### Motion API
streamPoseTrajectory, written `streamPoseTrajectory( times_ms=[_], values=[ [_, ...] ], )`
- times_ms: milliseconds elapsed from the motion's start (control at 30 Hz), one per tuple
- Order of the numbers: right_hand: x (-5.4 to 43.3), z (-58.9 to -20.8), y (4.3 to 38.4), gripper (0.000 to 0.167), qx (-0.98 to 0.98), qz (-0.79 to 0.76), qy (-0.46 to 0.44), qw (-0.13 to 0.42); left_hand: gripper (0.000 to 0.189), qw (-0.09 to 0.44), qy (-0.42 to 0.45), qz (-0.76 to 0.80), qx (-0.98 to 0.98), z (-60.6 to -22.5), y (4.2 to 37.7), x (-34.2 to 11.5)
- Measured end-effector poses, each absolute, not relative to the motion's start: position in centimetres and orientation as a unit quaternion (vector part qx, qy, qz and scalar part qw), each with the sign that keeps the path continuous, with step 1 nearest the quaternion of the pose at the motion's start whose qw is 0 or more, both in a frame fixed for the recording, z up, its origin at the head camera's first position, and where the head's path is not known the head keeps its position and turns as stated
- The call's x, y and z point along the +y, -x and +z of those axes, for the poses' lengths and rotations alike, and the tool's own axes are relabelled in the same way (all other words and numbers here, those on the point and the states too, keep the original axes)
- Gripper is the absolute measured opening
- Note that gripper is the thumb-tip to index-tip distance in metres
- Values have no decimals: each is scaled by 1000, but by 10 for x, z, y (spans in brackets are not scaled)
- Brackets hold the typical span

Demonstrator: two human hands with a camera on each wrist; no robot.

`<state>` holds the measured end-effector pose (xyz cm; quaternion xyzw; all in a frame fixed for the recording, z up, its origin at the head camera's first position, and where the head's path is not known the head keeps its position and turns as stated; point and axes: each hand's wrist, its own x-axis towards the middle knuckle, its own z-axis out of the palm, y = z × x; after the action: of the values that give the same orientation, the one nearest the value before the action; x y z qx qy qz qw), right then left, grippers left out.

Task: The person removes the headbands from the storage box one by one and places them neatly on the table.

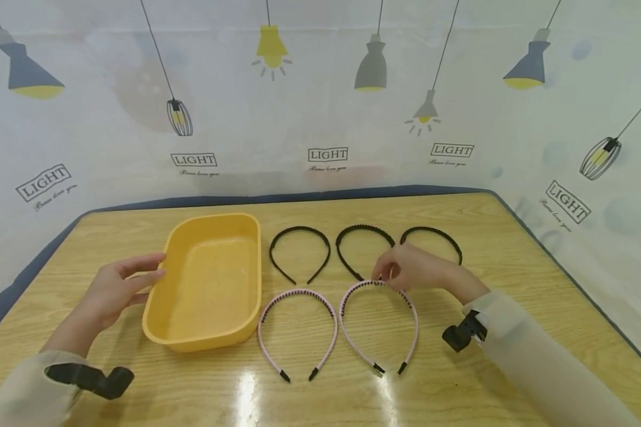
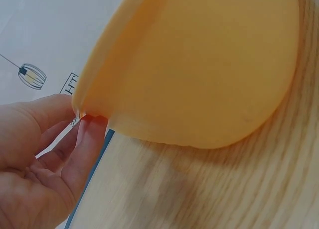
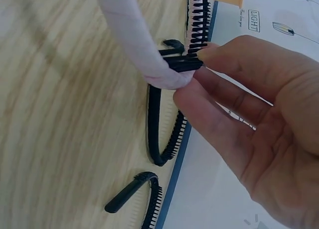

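Observation:
My left hand (image 1: 112, 290) is at the left side of a yellow plastic bin (image 1: 204, 343), with its fingers (image 2: 92, 132) pinching the rim. My right hand (image 1: 419, 268) pinches the top of the right-hand pink headband (image 1: 416, 326) between thumb and fingertips; black teeth line its inner side and its tips are black. To its left lies another pink headband (image 1: 335, 326). Behind these is a row of black headbands: a left one (image 1: 271, 252), a middle one (image 1: 347, 264) and a right one (image 1: 454, 240), the last two partly hidden by my right hand.
Everything rests on a wood-grain table (image 1: 320, 403). The bin takes up the left part, with bare wood showing inside its yellow walls nowhere. A white cloth (image 1: 278, 118) printed with lamps hangs beyond the table's dark blue edge (image 1: 299, 194).

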<state>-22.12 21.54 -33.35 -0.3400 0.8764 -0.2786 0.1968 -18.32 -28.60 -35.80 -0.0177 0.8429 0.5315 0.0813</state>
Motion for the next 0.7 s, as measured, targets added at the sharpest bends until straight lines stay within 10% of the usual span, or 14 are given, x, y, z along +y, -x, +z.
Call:
streamPoseTrajectory(
  times_ms=[700],
  values=[
    [220,-349,216,18,885,-290,294,214,66,81,16,526,847,-357,182,-285]
  ],
)
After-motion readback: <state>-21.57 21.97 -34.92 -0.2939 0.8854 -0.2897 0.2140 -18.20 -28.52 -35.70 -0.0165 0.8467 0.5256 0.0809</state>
